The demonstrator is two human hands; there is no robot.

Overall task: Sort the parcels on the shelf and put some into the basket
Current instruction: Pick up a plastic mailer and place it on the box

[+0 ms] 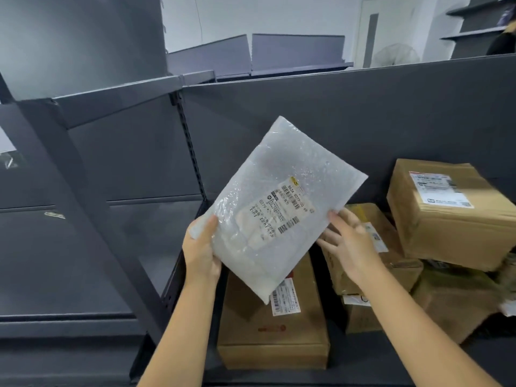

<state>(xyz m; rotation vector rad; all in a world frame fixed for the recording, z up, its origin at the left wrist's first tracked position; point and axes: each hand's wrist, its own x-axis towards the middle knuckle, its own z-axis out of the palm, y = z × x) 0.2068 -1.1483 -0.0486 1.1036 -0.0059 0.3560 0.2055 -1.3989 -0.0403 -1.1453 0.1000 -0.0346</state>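
Head view has you holding a bubble-wrap parcel (279,202) up in the air above the shelf (363,367), with its printed label (282,210) turned towards you at a slant. Your left hand (202,250) grips the parcel's lower left edge, thumb on the front and fingers hidden behind it. Your right hand (349,241) is spread, fingers straight, the tips just touching the lower right edge without closing on it. Under the parcel a long cardboard box (268,325) lies flat on the shelf. To its right is a loose heap of brown boxes (391,247), with a large box (452,219) perched on top. No basket is in view, so you cannot tell what has gone into it. As I judge it, most of the sorting is ahead of you: this parcel is only at the label check, neither shelved nor basketed, and the boxes below look unsorted.
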